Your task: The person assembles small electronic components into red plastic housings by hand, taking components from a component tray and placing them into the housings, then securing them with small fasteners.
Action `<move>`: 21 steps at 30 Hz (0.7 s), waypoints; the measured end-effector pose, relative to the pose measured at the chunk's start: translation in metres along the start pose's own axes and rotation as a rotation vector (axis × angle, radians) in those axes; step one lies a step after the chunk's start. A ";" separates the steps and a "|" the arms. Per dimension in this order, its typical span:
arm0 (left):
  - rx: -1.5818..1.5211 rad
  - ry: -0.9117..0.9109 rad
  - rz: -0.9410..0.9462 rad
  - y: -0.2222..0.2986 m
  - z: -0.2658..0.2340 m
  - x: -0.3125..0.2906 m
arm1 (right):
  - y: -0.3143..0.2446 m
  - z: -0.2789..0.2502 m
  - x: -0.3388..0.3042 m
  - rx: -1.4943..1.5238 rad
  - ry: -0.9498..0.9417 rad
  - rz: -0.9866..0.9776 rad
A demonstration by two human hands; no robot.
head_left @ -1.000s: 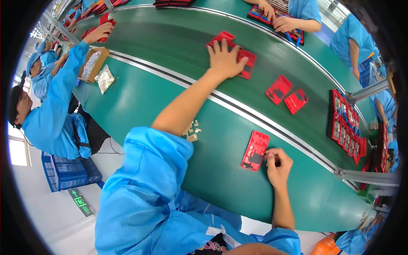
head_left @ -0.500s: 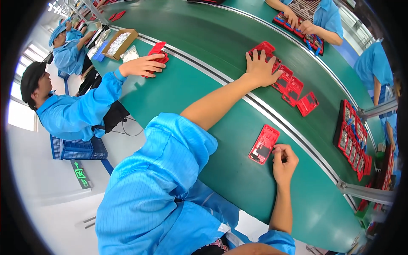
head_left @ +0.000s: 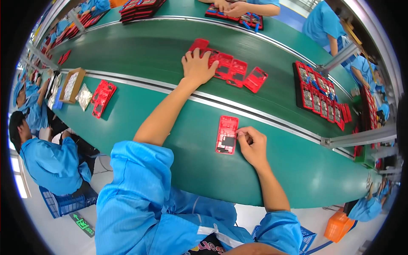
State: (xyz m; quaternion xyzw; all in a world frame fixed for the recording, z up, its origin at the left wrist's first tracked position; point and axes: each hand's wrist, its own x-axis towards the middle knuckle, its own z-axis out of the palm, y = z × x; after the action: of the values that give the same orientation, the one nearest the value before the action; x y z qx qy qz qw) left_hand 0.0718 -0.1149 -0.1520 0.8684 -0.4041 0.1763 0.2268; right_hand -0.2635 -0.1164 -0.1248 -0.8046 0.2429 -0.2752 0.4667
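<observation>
My left hand lies spread, fingers apart, over a row of red phone-shaped plastic housings on the dark green belt. Its palm and fingers cover part of the row's left end. Closer to me, a single red housing with black and white patches inside lies flat on the green worktop. Thumb and forefinger of my right hand are pinched together at this housing's right edge, the other fingers curled. Whether they grip the edge or something tiny is hidden.
More red housings lie at the left, near a clear bag and a cardboard box of small white pieces. A black tray of filled red housings sits far right by a metal post. Co-workers sit left and across.
The view has turned, shifting the scene leftward. The co-worker at left has withdrawn a hand from the red housings there. Both my hands keep nearly the same places beside the housings.
</observation>
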 end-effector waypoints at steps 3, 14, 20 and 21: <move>0.075 0.017 0.020 -0.005 -0.001 -0.001 | -0.003 0.003 0.001 0.018 -0.001 -0.022; -0.055 -0.058 -0.232 -0.029 0.002 0.038 | 0.019 -0.018 0.005 0.321 -0.023 0.196; 0.054 -0.193 -0.236 -0.038 -0.013 0.072 | 0.037 -0.038 0.140 -0.470 0.213 0.143; 0.060 -0.205 -0.299 -0.046 -0.016 0.073 | 0.029 -0.025 0.161 -0.587 0.198 0.205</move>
State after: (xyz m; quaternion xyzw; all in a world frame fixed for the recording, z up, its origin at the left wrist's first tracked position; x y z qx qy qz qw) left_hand 0.1508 -0.1257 -0.1145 0.9386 -0.2861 0.0631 0.1823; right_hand -0.1662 -0.2489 -0.1052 -0.8454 0.4359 -0.2222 0.2143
